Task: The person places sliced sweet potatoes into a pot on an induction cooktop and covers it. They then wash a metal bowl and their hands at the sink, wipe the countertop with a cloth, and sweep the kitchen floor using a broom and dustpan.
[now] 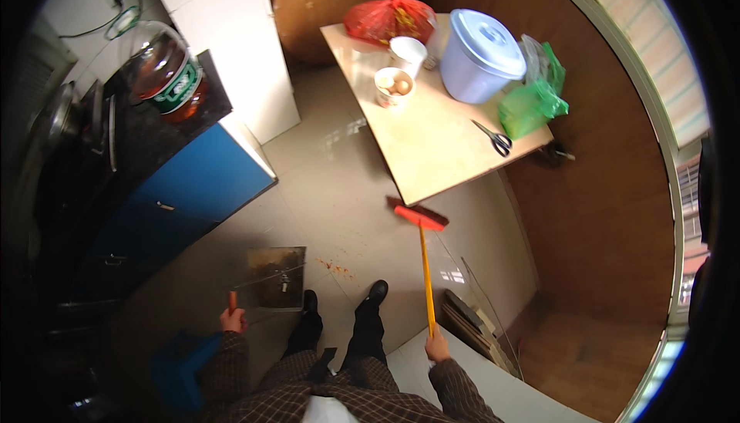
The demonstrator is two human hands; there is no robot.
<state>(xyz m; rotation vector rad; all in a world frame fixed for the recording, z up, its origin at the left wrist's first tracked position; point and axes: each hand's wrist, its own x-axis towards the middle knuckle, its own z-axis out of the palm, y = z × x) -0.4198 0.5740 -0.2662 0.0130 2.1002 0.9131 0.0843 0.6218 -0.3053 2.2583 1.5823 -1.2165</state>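
Note:
My right hand (pixel 437 346) grips the yellow handle of a broom (pixel 427 272). The red broom head (pixel 421 217) with dark bristles is beside the near corner of a wooden table (pixel 430 160). My left hand (pixel 233 320) is closed around a reddish-brown handle (pixel 232 300). A square metal dustpan (pixel 276 278), seemingly joined to that handle by a thin rod, sits low by my left shoe. Reddish-brown crumbs (pixel 337 268) are scattered on the tiled floor to the right of the dustpan.
The table bears a lidded blue bucket (pixel 471 70), scissors (pixel 494 138), a tub of eggs (pixel 395 87), a green bag (pixel 529 110) and a red bag (pixel 393 21). A blue cabinet (pixel 202 174) flanks the left, a blue stool (pixel 182 371) below. Boards (pixel 471 322) lean at right.

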